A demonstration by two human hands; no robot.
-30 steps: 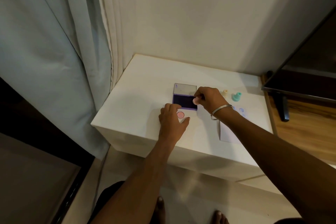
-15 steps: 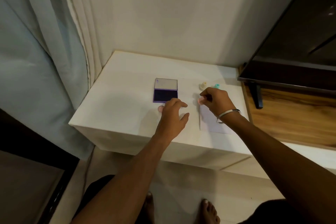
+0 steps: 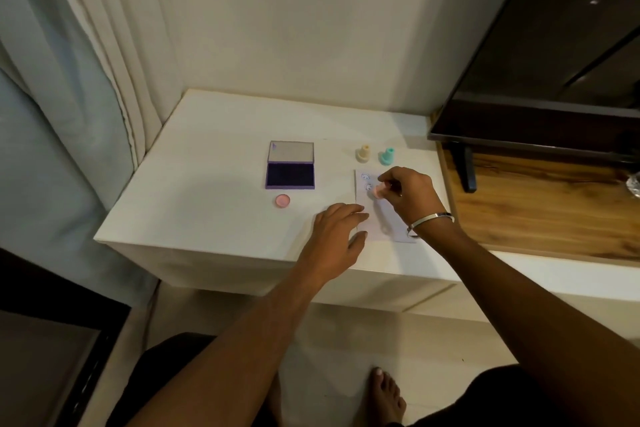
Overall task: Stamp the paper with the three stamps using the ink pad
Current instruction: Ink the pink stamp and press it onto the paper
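White tabletop (image 3: 214, 156): open ink pad (image 3: 290, 175) shows dark ink. Right hand (image 3: 407, 196) pinches pink stamp (image 3: 378, 191) over paper (image 3: 384, 218); left hand (image 3: 337, 236) rests spread at its edge.

A white table (image 3: 214, 163) carries everything. The open ink pad (image 3: 291, 166) lies beyond the left hand (image 3: 337, 239), a pink cap (image 3: 283, 200) just nearer. The paper (image 3: 377, 218) lies flat under both hands — the left hand's fingertips rest on its edge. Beyond the right hand (image 3: 407, 192) stand two stamps — yellow stamp (image 3: 363, 153) and teal stamp (image 3: 387, 156).
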